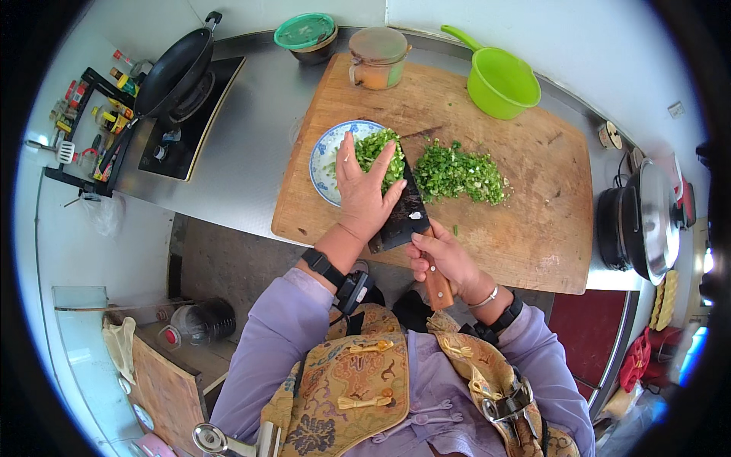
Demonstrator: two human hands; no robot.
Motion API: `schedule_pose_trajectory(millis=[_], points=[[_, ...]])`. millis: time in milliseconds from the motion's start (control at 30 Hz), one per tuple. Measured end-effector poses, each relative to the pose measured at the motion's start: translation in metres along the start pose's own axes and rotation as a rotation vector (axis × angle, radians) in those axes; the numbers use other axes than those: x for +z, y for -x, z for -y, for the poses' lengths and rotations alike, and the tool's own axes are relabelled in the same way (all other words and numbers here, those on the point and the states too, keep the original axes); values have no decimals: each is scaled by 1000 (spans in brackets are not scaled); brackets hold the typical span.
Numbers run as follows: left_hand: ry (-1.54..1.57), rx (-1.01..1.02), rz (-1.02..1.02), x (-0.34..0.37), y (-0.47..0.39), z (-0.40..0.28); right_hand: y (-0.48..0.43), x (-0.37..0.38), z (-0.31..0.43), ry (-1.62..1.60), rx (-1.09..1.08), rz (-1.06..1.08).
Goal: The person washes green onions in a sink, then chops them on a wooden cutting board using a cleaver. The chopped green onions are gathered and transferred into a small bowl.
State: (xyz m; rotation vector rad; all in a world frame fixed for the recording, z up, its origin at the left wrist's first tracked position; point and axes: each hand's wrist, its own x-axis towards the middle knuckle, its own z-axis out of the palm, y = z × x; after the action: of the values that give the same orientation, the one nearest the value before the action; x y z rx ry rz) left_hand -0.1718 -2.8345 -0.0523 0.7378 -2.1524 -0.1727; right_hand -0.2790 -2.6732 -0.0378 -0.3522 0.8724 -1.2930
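Observation:
My right hand [448,257] grips the wooden handle of a broad cleaver [406,214], its dark blade tilted beside a blue-and-white patterned plate [325,185]. Chopped greens [377,149] lie at the plate's right side, against the blade. Over them my left hand [365,191] spreads its fingers; whether the fingertips touch the greens I cannot tell. A second heap of chopped greens [460,174] rests on the wooden cutting board [531,228], right of the blade. A small white piece sticks to the blade near the handle.
At the board's back stand a lidded jar [378,60] and a lime-green plastic saucepan-shaped scoop [502,83]. A green-lidded bowl [305,34] is behind the plate. A black wok [174,71] sits on the stove at left, and a lidded pan [657,220] at far right.

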Motion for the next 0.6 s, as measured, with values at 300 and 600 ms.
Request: schedule_pose_trajectory(millis=[300,600], points=[[-122,-24,-17,23,-15,41,44,-28,18,84,83,12],[84,77,-74,-1,-12,18,125,-114,0,292,-311,-318]])
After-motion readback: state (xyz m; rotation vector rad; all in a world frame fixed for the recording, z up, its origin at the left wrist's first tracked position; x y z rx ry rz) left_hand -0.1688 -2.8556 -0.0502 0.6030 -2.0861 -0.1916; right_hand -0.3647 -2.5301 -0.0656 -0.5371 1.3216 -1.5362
